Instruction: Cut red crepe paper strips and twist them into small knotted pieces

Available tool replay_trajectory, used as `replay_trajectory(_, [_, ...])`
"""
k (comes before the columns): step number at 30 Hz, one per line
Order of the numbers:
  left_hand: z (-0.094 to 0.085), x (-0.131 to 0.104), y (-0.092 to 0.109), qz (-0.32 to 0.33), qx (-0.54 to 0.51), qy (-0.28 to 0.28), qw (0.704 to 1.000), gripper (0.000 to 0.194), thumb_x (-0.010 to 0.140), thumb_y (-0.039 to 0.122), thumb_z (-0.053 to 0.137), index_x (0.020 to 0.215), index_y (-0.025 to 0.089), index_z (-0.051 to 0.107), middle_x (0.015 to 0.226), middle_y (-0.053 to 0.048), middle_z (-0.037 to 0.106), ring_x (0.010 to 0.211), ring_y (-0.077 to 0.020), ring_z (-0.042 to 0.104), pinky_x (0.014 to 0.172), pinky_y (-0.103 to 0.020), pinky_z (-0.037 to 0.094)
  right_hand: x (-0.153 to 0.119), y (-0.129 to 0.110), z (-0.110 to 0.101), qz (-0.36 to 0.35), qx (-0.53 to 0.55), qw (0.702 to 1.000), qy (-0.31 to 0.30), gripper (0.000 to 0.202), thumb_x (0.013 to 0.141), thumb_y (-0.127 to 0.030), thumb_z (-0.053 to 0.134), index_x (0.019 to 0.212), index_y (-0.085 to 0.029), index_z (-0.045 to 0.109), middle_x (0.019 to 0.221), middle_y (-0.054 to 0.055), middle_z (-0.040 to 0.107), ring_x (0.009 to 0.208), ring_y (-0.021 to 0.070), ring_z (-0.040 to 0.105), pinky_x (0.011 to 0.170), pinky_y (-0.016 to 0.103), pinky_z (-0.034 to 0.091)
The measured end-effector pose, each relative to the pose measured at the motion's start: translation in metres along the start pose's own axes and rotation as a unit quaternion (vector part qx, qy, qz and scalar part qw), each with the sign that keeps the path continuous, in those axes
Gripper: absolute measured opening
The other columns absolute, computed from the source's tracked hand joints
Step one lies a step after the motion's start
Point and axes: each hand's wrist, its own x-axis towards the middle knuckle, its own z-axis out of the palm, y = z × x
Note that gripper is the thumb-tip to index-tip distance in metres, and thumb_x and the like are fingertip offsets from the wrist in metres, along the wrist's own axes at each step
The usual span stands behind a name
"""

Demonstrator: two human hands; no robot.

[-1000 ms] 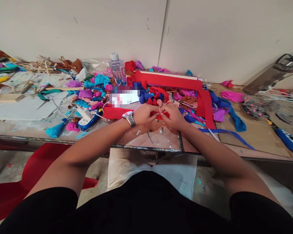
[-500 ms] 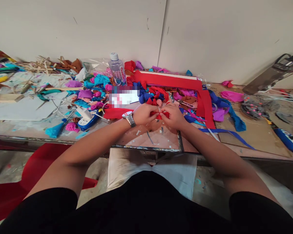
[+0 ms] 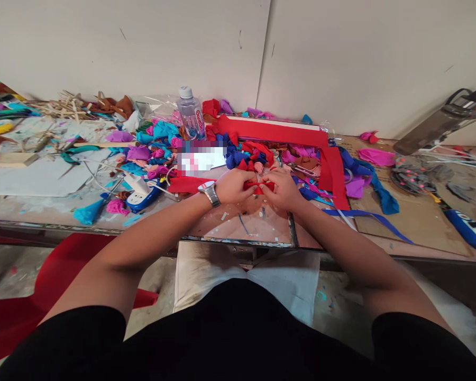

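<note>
There are two hands, a left hand (image 3: 235, 186) and a right hand (image 3: 281, 189); two bottles, one clear bottle (image 3: 191, 119), one dark bottle (image 3: 428, 129); one wristwatch (image 3: 210, 194); one held red piece (image 3: 261, 188).

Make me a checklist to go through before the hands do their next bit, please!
1. Left hand has hold of the red piece: ok, its fingertips pinch it.
2. Right hand has hold of it too: ok, it pinches the other side.
3. Red piece folded neatly: cannot tell, fingers hide much of it.
4. Cap on the clear bottle: ok, it's on.
5. Table tidy: not ok, colourful scraps lie heaped just behind the hands.
6. White plug pushed all the way into the blue socket block: cannot tell.
</note>
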Motion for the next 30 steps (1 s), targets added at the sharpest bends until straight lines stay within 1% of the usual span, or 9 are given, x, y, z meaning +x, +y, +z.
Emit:
replay_trajectory(5, [0.0028, 0.0001, -0.0021, -0.004, 0.009, -0.004, 1.0, 0.016, 0.089, 0.034, 0.062, 0.087, 0.02, 0.069, 0.077, -0.004, 0.071, 0.067, -0.0178, 0.058, 0.067, -0.031, 0.038, 0.0007, -0.0001, -0.0006, -0.006, -0.003, 1.0, 0.0, 0.014, 0.097, -0.035, 0.063, 0.095, -0.025, 0.073, 0.096, 0.007, 0.08, 0.099, 0.0292, 0.067, 0.094, 0.048, 0.044])
replay_trajectory(12, [0.0043, -0.0003, -0.0041, -0.015, 0.026, -0.012, 0.999, 0.016, 0.088, 0.032, 0.061, 0.091, 0.02, 0.071, 0.078, -0.004, 0.072, 0.065, -0.0179, 0.058, 0.066, -0.032, 0.036, 0.0013, -0.0018, -0.0011, -0.004, -0.003, 1.0, 0.0, 0.012, 0.096, -0.032, 0.064, 0.094, -0.024, 0.072, 0.096, 0.007, 0.081, 0.098, 0.0288, 0.068, 0.093, 0.047, 0.044])
replay_trajectory(17, [0.0032, 0.0001, -0.0029, -0.018, 0.049, -0.02, 0.998, 0.015, 0.088, 0.031, 0.061, 0.091, 0.02, 0.071, 0.079, -0.005, 0.073, 0.068, -0.0193, 0.061, 0.066, -0.032, 0.036, 0.0014, -0.0028, -0.0012, -0.012, -0.001, 1.0, 0.005, 0.012, 0.096, -0.032, 0.065, 0.092, -0.023, 0.072, 0.095, 0.007, 0.08, 0.098, 0.0294, 0.069, 0.093, 0.047, 0.043])
replay_trajectory(24, [0.0037, 0.0006, -0.0032, -0.029, 0.074, -0.038, 0.996, 0.017, 0.086, 0.028, 0.065, 0.096, 0.021, 0.075, 0.085, -0.006, 0.078, 0.074, -0.0216, 0.068, 0.068, -0.033, 0.04, 0.001, -0.0023, -0.0004, -0.013, -0.007, 1.0, 0.0, 0.012, 0.097, -0.032, 0.064, 0.091, -0.024, 0.071, 0.095, 0.008, 0.079, 0.098, 0.0292, 0.068, 0.092, 0.047, 0.043])
replay_trajectory(30, [0.0023, 0.0003, -0.002, -0.029, 0.081, -0.042, 0.995, 0.016, 0.085, 0.027, 0.065, 0.095, 0.02, 0.075, 0.084, -0.006, 0.077, 0.074, -0.0216, 0.068, 0.068, -0.033, 0.04, 0.0, -0.0015, 0.0012, -0.013, -0.006, 1.0, 0.003, 0.012, 0.097, -0.033, 0.064, 0.091, -0.024, 0.07, 0.094, 0.007, 0.079, 0.098, 0.0289, 0.068, 0.093, 0.047, 0.042])
